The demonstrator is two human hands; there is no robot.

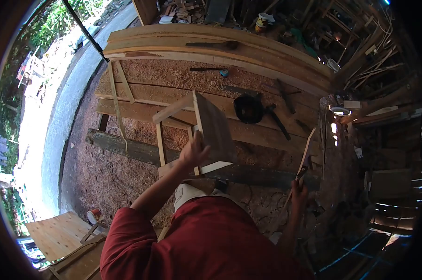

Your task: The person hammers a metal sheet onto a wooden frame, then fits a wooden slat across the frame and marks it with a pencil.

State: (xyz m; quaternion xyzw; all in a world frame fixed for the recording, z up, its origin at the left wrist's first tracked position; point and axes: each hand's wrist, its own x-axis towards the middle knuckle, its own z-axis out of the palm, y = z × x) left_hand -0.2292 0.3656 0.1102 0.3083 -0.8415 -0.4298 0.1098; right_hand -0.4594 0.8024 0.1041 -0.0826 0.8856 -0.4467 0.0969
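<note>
A small wooden stool [215, 126] lies tipped on the workbench, its broad board facing right and its thin legs reaching left. My left hand [194, 151] is closed around the edge of its frame, close to the board. Off to the right, my right hand [299, 190] is closed on a long, thin, pale wooden strip [308, 147] that points up and away. A small dark piece [302, 171] sits on the strip just above the fingers; its kind is too blurred to name.
Long planks [220, 44] lie across the back of the bench. A black bowl [248, 109], a hammer [278, 122] and other hand tools rest on the bench planks among wood shavings. A plywood sheet [57, 233] stands at lower left. Scrap wood fills the right side.
</note>
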